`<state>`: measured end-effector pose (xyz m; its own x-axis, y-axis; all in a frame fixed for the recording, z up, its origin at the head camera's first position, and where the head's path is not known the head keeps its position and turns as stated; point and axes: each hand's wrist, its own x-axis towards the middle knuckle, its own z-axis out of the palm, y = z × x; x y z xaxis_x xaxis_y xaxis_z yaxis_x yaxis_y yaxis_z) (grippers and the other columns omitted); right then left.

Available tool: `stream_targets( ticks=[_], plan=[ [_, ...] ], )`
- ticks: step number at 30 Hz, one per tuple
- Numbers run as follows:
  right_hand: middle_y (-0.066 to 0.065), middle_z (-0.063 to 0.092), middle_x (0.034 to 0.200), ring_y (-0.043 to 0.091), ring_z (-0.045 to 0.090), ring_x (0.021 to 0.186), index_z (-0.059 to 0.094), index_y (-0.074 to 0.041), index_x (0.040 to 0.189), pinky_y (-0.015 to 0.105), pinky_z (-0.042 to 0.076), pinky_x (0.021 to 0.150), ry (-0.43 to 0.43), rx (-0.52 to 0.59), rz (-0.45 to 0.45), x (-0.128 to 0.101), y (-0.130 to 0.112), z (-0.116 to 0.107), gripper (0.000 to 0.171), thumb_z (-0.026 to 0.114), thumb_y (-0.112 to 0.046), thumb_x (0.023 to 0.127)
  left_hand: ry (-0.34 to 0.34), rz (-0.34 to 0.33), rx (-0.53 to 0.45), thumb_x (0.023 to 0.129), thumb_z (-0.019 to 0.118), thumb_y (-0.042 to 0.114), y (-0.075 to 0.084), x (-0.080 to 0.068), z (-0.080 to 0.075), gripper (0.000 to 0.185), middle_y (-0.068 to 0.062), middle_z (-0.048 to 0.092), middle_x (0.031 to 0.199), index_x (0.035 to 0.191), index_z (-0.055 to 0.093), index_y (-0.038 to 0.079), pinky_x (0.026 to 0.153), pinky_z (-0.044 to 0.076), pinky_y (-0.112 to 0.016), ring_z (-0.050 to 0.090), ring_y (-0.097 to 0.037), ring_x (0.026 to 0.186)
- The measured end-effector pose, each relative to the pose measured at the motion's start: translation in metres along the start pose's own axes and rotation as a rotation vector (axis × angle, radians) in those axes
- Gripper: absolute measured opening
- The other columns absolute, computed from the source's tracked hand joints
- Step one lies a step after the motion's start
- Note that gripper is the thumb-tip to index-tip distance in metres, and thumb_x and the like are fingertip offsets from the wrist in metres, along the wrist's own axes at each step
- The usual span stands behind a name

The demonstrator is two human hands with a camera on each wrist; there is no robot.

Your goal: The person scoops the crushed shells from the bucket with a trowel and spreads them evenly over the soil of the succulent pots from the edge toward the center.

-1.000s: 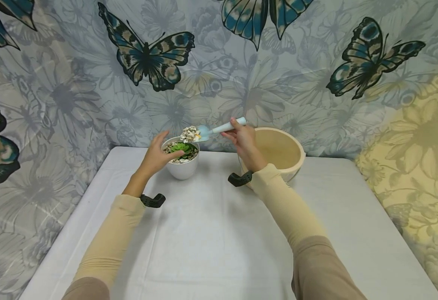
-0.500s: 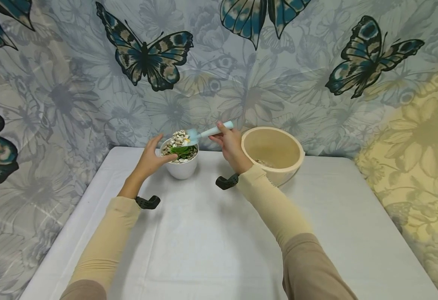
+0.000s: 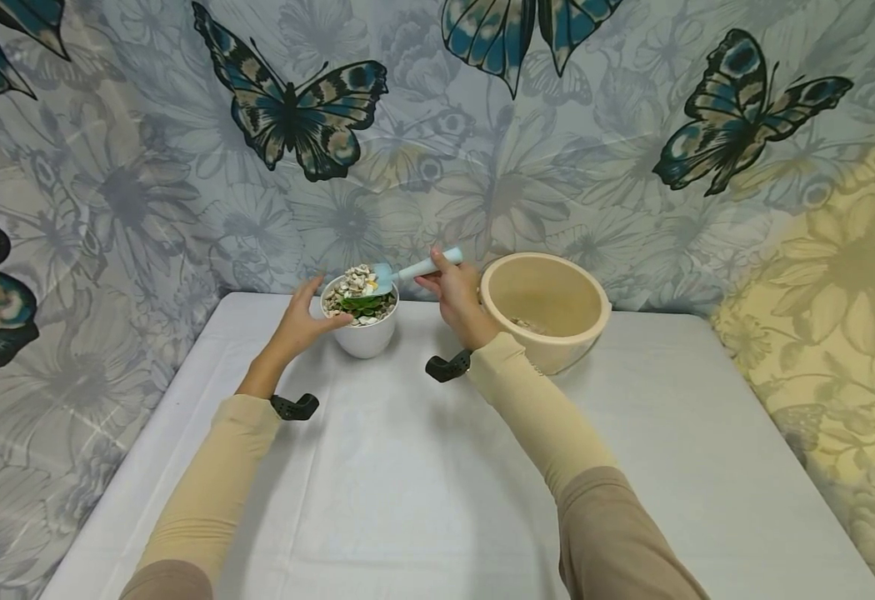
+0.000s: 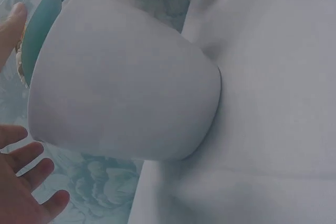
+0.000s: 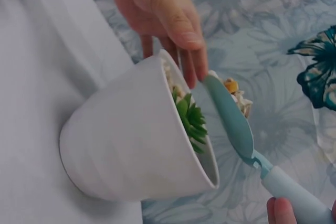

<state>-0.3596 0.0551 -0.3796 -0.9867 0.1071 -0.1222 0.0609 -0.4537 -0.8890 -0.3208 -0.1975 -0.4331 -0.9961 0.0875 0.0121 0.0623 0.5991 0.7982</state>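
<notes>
In the head view, a white pot (image 3: 365, 340) with a green succulent (image 3: 362, 303) among small stones stands toward the back of the table. My right hand (image 3: 458, 302) grips the pale blue handle of a small trowel (image 3: 417, 268). Light pebbles (image 3: 358, 280) are heaped on its blade, which hovers over the plant; one bit among them is yellow. My left hand (image 3: 298, 323) is at the pot's left rim, thumb and fingers spread. In the right wrist view, the trowel (image 5: 231, 119) is beyond the pot's rim, close to the left hand's fingertips (image 5: 199, 66).
A larger cream pot (image 3: 557, 354) with a few stones at its bottom stands just right of my right hand. The white-covered table (image 3: 392, 483) ends at a fabric backdrop (image 3: 512, 167) printed with butterflies and flowers.
My right hand has moved left with the loaded trowel, bringing the pebbles over the pot's left part. My left hand has shifted slightly left and down.
</notes>
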Motion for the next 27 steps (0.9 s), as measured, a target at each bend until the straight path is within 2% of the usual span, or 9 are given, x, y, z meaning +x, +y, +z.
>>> stream_targets(
  ticks=[4, 7, 16, 21, 27],
  plan=[
    [0.006, 0.061, 0.089, 0.014, 0.063, 0.065, 0.059, 0.002, 0.104, 0.023, 0.060, 0.066, 0.011, -0.006, -0.010, 0.001, 0.003, -0.002, 0.018, 0.058, -0.015, 0.098, -0.017, -0.022, -0.013, 0.084, 0.073, 0.048, -0.003, 0.002, 0.003, 0.105, -0.018, 0.004, 0.164, 0.158, 0.008, 0.012, 0.116, 0.017, -0.067, 0.007, -0.043, 0.150],
    [0.007, 0.060, 0.085, 0.015, 0.063, 0.065, 0.058, -0.003, 0.097, 0.024, 0.060, 0.064, 0.009, -0.018, -0.018, 0.002, 0.006, -0.003, 0.012, 0.059, -0.015, 0.098, -0.036, -0.042, -0.027, 0.082, 0.074, 0.050, -0.004, 0.004, 0.004, 0.108, -0.017, 0.002, 0.164, 0.159, 0.006, 0.014, 0.117, 0.015, -0.067, 0.004, -0.042, 0.151],
    [0.007, 0.060, 0.088, 0.014, 0.066, 0.069, 0.057, -0.002, 0.099, 0.024, 0.060, 0.067, 0.030, -0.110, -0.055, 0.003, 0.009, -0.003, 0.015, 0.059, -0.016, 0.098, -0.102, -0.055, -0.003, 0.077, 0.078, 0.053, -0.006, 0.008, 0.007, 0.118, -0.016, -0.003, 0.165, 0.159, 0.000, 0.017, 0.117, 0.013, -0.068, 0.001, -0.042, 0.151],
    [0.006, 0.059, 0.092, 0.012, 0.064, 0.071, 0.058, 0.000, 0.101, 0.026, 0.060, 0.069, 0.032, -0.174, -0.078, 0.003, 0.009, 0.000, 0.015, 0.058, -0.015, 0.098, -0.084, -0.024, -0.004, 0.076, 0.079, 0.052, -0.006, 0.006, 0.009, 0.119, -0.016, 0.001, 0.165, 0.159, 0.002, 0.015, 0.117, 0.015, -0.066, 0.005, -0.042, 0.151],
    [0.004, 0.058, 0.090, 0.011, 0.063, 0.072, 0.056, 0.003, 0.108, 0.034, 0.060, 0.082, -0.011, -0.270, -0.122, 0.001, 0.007, 0.004, 0.021, 0.058, -0.016, 0.099, -0.051, -0.024, 0.003, 0.075, 0.078, 0.054, -0.005, 0.004, 0.011, 0.119, -0.017, 0.007, 0.164, 0.158, 0.005, 0.013, 0.116, 0.018, -0.066, 0.011, -0.042, 0.150]
  ],
)
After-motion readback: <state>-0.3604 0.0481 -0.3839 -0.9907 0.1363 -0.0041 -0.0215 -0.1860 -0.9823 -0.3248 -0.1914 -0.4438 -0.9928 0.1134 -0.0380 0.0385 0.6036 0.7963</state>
